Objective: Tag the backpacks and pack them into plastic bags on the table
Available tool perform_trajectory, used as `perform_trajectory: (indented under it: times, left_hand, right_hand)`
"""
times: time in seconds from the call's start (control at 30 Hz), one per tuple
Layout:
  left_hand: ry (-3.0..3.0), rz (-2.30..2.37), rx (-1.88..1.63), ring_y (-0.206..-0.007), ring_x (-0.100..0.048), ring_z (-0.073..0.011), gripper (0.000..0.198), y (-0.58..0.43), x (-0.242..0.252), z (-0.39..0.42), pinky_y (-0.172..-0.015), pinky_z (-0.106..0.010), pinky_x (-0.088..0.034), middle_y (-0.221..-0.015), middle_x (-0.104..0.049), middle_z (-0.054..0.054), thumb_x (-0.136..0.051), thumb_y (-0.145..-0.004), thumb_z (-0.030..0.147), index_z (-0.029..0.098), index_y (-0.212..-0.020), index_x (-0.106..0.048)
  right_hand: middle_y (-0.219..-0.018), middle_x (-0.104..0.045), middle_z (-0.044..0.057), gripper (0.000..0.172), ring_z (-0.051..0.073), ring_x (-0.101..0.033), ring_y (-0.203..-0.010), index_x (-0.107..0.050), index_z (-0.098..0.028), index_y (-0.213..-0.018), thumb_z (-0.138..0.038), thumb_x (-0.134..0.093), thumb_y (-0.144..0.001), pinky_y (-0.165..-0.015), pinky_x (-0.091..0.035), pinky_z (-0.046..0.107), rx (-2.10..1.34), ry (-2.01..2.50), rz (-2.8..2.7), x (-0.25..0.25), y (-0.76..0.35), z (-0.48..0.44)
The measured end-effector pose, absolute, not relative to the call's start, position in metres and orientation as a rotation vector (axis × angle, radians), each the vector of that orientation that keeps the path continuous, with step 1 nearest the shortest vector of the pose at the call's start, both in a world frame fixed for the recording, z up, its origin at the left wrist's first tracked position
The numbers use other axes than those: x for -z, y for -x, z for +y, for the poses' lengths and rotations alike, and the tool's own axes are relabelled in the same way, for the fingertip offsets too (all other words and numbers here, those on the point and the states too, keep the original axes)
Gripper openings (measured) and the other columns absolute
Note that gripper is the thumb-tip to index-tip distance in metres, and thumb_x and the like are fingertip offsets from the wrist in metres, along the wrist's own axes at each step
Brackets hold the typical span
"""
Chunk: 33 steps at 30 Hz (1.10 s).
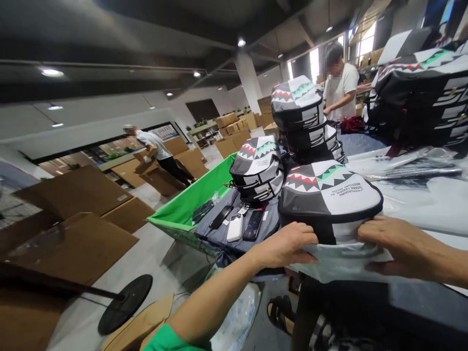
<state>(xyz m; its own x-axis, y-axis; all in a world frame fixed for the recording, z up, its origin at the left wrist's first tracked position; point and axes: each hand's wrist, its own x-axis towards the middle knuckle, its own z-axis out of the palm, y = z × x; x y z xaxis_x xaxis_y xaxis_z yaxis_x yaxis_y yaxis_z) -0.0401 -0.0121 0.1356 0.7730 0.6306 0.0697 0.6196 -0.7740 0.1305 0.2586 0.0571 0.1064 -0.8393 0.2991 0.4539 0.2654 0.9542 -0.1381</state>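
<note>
At left a short stack of shark-print backpacks [256, 168] and, just beyond it, a taller stack [303, 117] stand apparently unwrapped, so they look untouched. Next, the left hand [294, 240] pinches a clear plastic bag [338, 265], fingers above and thumb below, at the near end of the black-and-white backpack [329, 195], which lies between both hands with that end sheathed and its printed front bare, seemingly barely begun, while the right hand [397, 240] pinches the opposite side. Farther right, loose plastic film [438, 195] lies before another backpack pile [420, 97], also apparently unwrapped.
</note>
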Motion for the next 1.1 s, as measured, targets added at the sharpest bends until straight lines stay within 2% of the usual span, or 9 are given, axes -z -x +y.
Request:
perform_trajectory:
  times: [0.17,0.27,0.4,0.57,0.67,0.77,0.83,0.93,1.1]
  left_hand:
    - [-3.199,1.285,-0.42,-0.081,-0.058,-0.0203,0.04,0.02,-0.139,-0.009,-0.072,-0.032,-0.043,-0.085,-0.062,-0.003,-0.069,-0.09,0.055,0.017,-0.088,-0.056]
    - [-3.363,1.41,-0.817,-0.073,-0.054,-0.0178,0.023,0.014,-0.118,-0.004,-0.067,-0.03,-0.042,-0.08,-0.058,-0.004,-0.049,-0.1,0.024,0.017,-0.079,-0.055]
    - [-3.358,1.552,-1.241,-0.066,-0.05,-0.0138,0.031,0.01,-0.099,-0.004,-0.062,-0.028,-0.041,-0.086,-0.059,-0.007,-0.037,-0.094,0.003,0.017,-0.074,-0.055]
    - [-3.333,1.176,-0.788,-0.074,-0.057,-0.0137,0.029,0.006,-0.106,-0.023,-0.064,-0.026,-0.047,-0.101,-0.063,-0.01,-0.054,-0.098,0.04,0.015,-0.084,-0.058]
    - [-3.329,1.134,-0.642,-0.074,-0.056,-0.0109,0.019,0.014,-0.109,-0.027,-0.068,-0.024,-0.048,-0.109,-0.065,-0.008,-0.048,-0.1,0.022,0.016,-0.084,-0.057]
    - [-3.369,1.239,-0.85,-0.07,-0.052,-0.0107,0.024,0.023,-0.095,-0.021,-0.068,-0.027,-0.046,-0.107,-0.067,-0.006,-0.042,-0.097,0.008,0.017,-0.08,-0.056]
    - [-3.422,1.354,-1.018,-0.068,-0.05,-0.0128,0.023,0.024,-0.078,-0.016,-0.064,-0.031,-0.042,-0.105,-0.067,-0.008,-0.044,-0.096,0.008,0.017,-0.079,-0.055]
    - [-3.407,1.48,-1.131,-0.068,-0.047,-0.014,0.02,0.015,-0.056,-0.019,-0.06,-0.032,-0.036,-0.103,-0.065,-0.009,-0.049,-0.09,0.007,0.018,-0.074,-0.053]
    - [-3.362,1.364,-0.945,-0.071,-0.048,-0.0151,0.014,0.001,-0.037,-0.036,-0.06,-0.033,-0.036,-0.11,-0.061,-0.013,-0.051,-0.09,0.021,0.016,-0.077,-0.056]
  right_hand:
    - [-0.072,-0.06,0.001,0.014,0.017,-0.055,-0.063,-0.052,-0.023,-0.091,-0.028,-0.045,-0.101,-0.064,-0.038,0.033,0.401,0.237,-2.287,-0.115,-0.253,0.06]
    - [-0.078,-0.062,0.003,0.014,0.018,-0.056,-0.068,-0.053,-0.022,-0.097,-0.033,-0.047,-0.102,-0.068,-0.042,0.032,0.42,0.296,-2.2,-0.107,-0.248,0.049]
    - [-0.078,-0.06,0.002,0.004,0.017,-0.052,-0.066,-0.051,-0.021,-0.095,-0.022,-0.054,-0.098,-0.066,-0.043,0.029,0.377,0.269,-2.254,-0.097,-0.249,0.042]
    - [-0.074,-0.053,0.001,0.022,0.017,-0.045,-0.066,-0.049,-0.023,-0.087,-0.001,-0.046,-0.089,-0.064,-0.039,0.029,0.487,0.336,-2.171,-0.086,-0.258,0.049]
    - [-0.078,-0.055,0.003,0.012,0.018,-0.048,-0.067,-0.05,-0.022,-0.088,-0.012,-0.046,-0.093,-0.065,-0.039,0.031,0.445,0.326,-2.187,-0.081,-0.253,0.044]
    - [-0.081,-0.06,0.005,0.009,0.018,-0.054,-0.068,-0.051,-0.02,-0.091,-0.026,-0.047,-0.098,-0.066,-0.041,0.032,0.401,0.257,-2.244,-0.076,-0.246,0.037]
    - [-0.08,-0.061,0.003,0.007,0.017,-0.057,-0.069,-0.053,-0.02,-0.094,-0.018,-0.047,-0.097,-0.068,-0.043,0.031,0.399,0.196,-2.284,-0.07,-0.246,0.037]
    - [-0.078,-0.06,0.001,0.023,0.016,-0.055,-0.069,-0.055,-0.021,-0.097,-0.003,-0.041,-0.093,-0.071,-0.045,0.032,0.42,0.169,-2.282,-0.062,-0.25,0.042]
    - [-0.07,-0.053,0.0,0.024,0.017,-0.049,-0.065,-0.054,-0.024,-0.087,0.001,-0.051,-0.087,-0.063,-0.044,0.031,0.453,0.41,-2.053,-0.046,-0.251,0.042]
